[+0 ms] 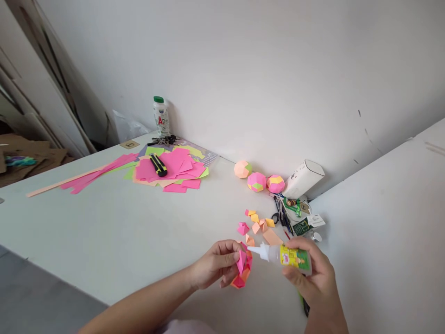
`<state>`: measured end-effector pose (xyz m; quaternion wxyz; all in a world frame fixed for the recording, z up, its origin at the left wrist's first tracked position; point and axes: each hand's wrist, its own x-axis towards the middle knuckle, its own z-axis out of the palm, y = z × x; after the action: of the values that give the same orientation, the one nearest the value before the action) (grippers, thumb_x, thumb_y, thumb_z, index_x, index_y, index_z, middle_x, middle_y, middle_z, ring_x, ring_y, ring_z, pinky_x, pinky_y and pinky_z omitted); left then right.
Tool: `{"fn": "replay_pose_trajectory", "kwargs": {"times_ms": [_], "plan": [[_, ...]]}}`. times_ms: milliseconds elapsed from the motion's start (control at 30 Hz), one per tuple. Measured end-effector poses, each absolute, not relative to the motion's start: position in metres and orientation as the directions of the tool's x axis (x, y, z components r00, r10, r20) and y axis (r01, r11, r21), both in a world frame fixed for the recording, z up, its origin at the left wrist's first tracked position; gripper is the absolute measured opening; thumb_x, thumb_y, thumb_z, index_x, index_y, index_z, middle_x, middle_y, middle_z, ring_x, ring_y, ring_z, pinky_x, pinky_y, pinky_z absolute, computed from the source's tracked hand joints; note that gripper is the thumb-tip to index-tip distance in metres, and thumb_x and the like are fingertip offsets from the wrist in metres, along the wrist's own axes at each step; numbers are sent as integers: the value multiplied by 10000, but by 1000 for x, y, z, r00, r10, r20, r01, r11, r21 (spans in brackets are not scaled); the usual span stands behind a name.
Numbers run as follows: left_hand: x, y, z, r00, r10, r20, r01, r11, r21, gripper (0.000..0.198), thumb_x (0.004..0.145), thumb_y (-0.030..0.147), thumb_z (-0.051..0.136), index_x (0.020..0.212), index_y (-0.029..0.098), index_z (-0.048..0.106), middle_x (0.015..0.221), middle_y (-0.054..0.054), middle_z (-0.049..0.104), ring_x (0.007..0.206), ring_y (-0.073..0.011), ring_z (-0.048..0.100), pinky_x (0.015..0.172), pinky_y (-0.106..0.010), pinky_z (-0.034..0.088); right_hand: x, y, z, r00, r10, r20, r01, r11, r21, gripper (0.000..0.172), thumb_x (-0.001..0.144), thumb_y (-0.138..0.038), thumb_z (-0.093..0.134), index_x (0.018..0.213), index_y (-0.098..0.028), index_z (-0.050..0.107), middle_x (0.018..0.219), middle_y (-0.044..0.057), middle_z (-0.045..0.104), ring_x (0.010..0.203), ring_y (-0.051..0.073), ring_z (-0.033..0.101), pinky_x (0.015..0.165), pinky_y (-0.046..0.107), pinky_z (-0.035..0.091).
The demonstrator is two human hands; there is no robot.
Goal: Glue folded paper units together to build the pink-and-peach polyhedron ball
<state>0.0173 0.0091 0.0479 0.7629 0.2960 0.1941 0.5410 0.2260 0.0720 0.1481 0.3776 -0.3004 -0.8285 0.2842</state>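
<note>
My left hand (214, 265) is closed around a folded paper piece (242, 270) of pink and orange facets, held just above the white table (114, 232). My right hand (313, 276) grips a small glue bottle (285, 255) with a yellow-green label. Its white nozzle points left and its tip touches the paper piece. Several small folded pink and orange paper units (257, 222) lie on the table just beyond my hands.
Three finished paper balls (259, 178) sit by the wall beside a white box (303, 178). Scissors (282, 217) and small packets lie near it. A pile of pink and green sheets (174, 169) with a utility knife (158, 165) lies at the back left, a white bottle (161, 116) behind it.
</note>
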Motion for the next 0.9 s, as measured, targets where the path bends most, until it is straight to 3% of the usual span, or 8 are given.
{"fn": "replay_pose_trajectory", "kwargs": {"times_ms": [233, 567, 900], "plan": [[18, 10, 47, 374, 926, 55, -726, 255, 638, 166, 847, 294, 591, 779, 144, 571, 383, 58, 487, 268, -53, 366, 294, -145, 261, 214, 68, 149, -519, 739, 430, 315, 633, -707, 275, 774, -462, 654, 897, -234, 561, 706, -8, 562, 583, 149, 505, 523, 230, 416], [21, 9, 49, 408, 913, 6, -712, 314, 627, 172, 804, 293, 640, 774, 132, 588, 460, 20, 578, 266, -53, 396, 281, -147, 283, 204, 65, 153, -505, 762, 405, 341, 607, -718, 276, 758, -474, 666, 838, -237, 552, 656, -39, 547, 560, 137, 501, 514, 215, 409], [24, 9, 41, 425, 905, 26, -739, 330, 588, 113, 835, 240, 598, 832, 132, 630, 443, 31, 547, 268, -56, 394, 270, -145, 308, 202, 70, 151, -515, 758, 400, 310, 600, -737, 317, 749, -521, 655, 830, -233, 550, 644, -42, 555, 530, 127, 493, 484, 206, 411]]}}
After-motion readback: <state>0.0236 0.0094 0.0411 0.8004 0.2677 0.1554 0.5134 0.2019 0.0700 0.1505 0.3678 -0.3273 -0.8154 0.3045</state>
